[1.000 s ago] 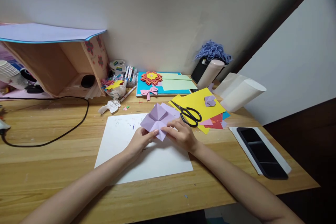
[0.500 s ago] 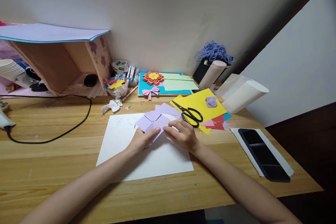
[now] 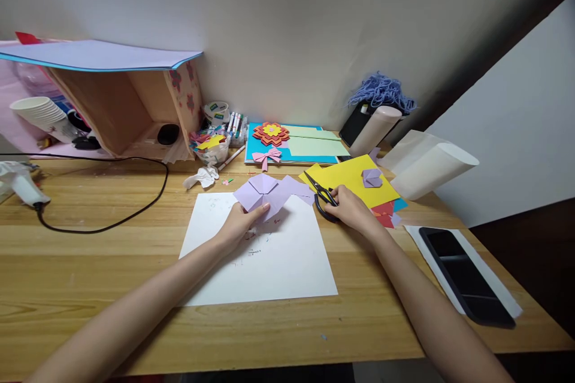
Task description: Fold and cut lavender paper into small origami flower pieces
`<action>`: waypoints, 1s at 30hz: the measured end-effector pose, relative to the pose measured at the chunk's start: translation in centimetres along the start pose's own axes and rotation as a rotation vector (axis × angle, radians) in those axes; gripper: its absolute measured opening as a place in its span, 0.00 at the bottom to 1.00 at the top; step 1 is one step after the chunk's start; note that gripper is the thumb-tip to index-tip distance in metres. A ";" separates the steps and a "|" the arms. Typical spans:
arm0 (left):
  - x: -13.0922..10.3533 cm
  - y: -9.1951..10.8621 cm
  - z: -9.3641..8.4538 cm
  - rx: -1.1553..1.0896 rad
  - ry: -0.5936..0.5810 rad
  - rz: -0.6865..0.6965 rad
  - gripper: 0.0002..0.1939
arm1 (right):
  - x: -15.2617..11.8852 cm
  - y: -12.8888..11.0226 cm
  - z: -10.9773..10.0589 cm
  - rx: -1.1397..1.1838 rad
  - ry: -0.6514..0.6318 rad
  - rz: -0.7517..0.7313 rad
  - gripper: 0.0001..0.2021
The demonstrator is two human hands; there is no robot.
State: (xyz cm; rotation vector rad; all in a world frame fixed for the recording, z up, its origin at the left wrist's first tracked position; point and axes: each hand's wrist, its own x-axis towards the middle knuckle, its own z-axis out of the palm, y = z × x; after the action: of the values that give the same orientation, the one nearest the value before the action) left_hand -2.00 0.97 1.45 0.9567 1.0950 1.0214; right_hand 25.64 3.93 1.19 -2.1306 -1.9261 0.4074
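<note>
Centrally, the left hand (image 3: 236,225) is holding the folded lilac paper (image 3: 264,187) over the far edge of a white sheet (image 3: 287,269), its thumb pressing on the upper face and its other fingers passing beneath. The pinch is closing fully on the near edge, an arrangement that is probably keeping the creased layers together while leaving most of the face exposed. Just to the right, a second lilac piece (image 3: 299,190) is showing beside the held one; whether the two are joining is not clear. The right hand (image 3: 353,209) is resting at the handles of the black scissors (image 3: 324,194), its fingers partly curling over them; how firmly they are gripping cannot be told. The scissors are lying with their blades pointing away and to the left, a placement that is presumably turning the handles toward the right hand. Beneath the blades, a yellow sheet (image 3: 348,175) is spreading across the bench (image 3: 269,335) and is bearing a small lilac fold (image 3: 372,178). The white sheet is apparently serving as a mat, sparing the wood from marks. Farther back, a layered paper flower (image 3: 271,133) and a pink bow (image 3: 267,157) are lying together, seemingly out of the way.
</note>
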 end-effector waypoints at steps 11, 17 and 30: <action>1.3 0.0 -1.4 -0.084 -0.038 -0.010 0.28 | -2.3 -4.3 0.0 0.616 -0.142 -0.095 0.11; 1.1 0.1 -1.5 0.085 -0.134 -0.043 0.27 | -2.5 -3.5 1.0 0.110 0.051 -0.161 0.09; 0.6 0.3 -1.5 0.011 -0.152 -0.013 0.25 | -13.3 -5.6 -1.5 0.556 0.195 -1.178 0.16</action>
State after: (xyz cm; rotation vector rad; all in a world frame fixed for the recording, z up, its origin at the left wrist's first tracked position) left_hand -3.40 1.80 1.27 1.0181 0.9803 0.9173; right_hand 19.76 -8.74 5.25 -0.4955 -2.1898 0.3736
